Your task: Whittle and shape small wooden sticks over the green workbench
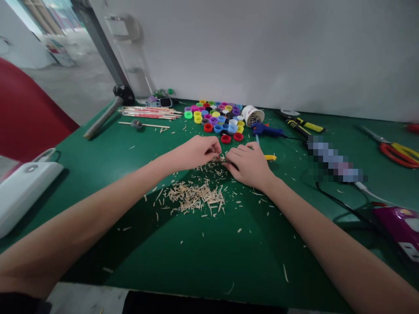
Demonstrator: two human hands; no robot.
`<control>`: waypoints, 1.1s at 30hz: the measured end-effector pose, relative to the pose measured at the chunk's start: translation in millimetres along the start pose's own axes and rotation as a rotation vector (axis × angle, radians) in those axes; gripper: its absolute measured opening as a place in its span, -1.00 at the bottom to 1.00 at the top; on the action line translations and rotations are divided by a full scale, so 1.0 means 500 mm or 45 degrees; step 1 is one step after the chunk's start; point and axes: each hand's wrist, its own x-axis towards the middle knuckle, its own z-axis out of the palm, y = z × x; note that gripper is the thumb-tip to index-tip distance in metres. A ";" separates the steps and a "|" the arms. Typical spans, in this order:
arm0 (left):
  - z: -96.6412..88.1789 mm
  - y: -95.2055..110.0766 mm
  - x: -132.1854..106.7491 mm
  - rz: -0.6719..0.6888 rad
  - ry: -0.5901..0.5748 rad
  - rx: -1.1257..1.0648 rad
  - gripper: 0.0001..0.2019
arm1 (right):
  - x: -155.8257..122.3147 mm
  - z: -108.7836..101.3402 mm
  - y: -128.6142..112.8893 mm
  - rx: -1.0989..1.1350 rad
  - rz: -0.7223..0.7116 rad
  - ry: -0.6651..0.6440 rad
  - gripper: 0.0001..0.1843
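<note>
My right hand (250, 165) is closed around a yellow-handled utility knife (270, 157). The handle's end sticks out on the right, and a thin dark edge shows on the left side of the fist. Facing it, my left hand (201, 152) pinches with thumb and fingers close to that edge. Whatever sits in this pinch is too small to make out. Below the two hands lies a heap of pale wood shavings (194, 196) on the green table (209, 257), and loose slivers are scattered around it.
Behind the hands are many coloured bottle caps (218, 120), a tipped white cup (252, 116) and a blue glue gun (266, 130). Packed sticks (150, 112) and a hammer (104, 117) lie left. Scissors (393, 148), pliers (296, 122) and a purple power strip (399, 226) are right.
</note>
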 end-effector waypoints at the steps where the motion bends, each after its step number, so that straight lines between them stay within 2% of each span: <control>1: 0.000 0.000 0.000 0.005 0.008 0.008 -0.87 | 0.001 0.000 0.000 0.000 -0.003 -0.013 -0.74; 5: 0.000 -0.001 0.001 0.021 0.013 0.008 -0.88 | 0.003 0.001 0.002 0.004 -0.006 -0.033 -0.75; 12: 0.000 -0.012 0.002 0.023 -0.029 -0.058 -0.85 | -0.005 -0.001 0.001 0.031 0.007 0.046 -0.73; 22: 0.003 -0.004 0.001 0.034 -0.027 -0.041 -0.85 | 0.000 0.001 0.003 0.031 0.007 0.010 -0.74; 27: 0.005 0.008 -0.001 0.076 -0.036 0.010 -0.84 | 0.004 0.001 0.005 0.045 -0.012 -0.062 -0.77; 33: 0.003 -0.001 0.002 0.038 -0.006 -0.008 -0.82 | -0.002 0.002 0.002 0.033 0.000 0.024 -0.75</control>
